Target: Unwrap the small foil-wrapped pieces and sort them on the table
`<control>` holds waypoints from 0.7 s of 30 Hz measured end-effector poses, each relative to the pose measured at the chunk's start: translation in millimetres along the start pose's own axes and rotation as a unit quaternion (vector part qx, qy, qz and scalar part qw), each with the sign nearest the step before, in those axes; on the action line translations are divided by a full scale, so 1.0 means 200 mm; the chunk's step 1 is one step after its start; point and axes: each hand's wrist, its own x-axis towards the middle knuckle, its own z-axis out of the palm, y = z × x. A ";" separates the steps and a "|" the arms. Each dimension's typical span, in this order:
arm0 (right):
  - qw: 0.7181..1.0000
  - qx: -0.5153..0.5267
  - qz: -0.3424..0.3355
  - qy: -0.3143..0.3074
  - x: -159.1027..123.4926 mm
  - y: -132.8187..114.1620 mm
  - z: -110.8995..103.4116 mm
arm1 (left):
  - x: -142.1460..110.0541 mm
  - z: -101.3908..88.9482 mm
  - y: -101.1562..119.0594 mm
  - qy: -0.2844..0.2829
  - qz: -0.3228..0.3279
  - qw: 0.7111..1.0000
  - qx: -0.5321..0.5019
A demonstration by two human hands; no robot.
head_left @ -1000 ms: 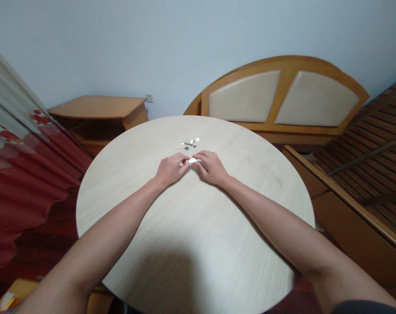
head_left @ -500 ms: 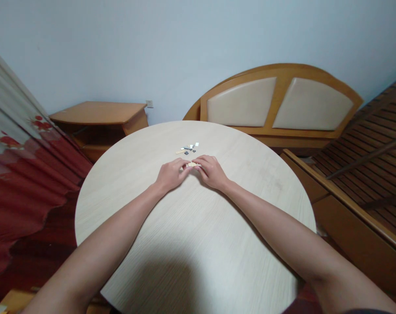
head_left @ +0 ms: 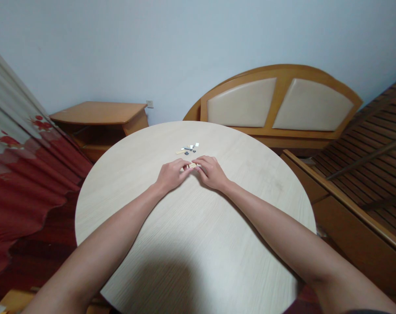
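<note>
Between my two hands, over the far half of the round table, is a small cream-coloured piece, too small to make out in detail. My left hand pinches it from the left with thumb and fingers. From the right, my right hand closes thumb and fingers on its other side. The fingertips partly hide it. Just beyond the hands lies a loose group of small parts: a cream strip, a dark square piece, a white piece and several small dark bits.
Behind the table stand a low wooden cabinet on the left and a padded headboard on the right. A red and white curtain hangs at the left. Slatted wood and a bed rail are at the right.
The cream-coloured piece has turned or tilted slightly between my fingertips. Both hands stay in nearly the same place, and the loose parts have not moved.
</note>
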 end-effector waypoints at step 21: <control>1.000 0.004 -0.005 -0.006 0.00 0.02 0.00 | 0.00 0.01 -0.02 0.017 0.032 0.999 -0.019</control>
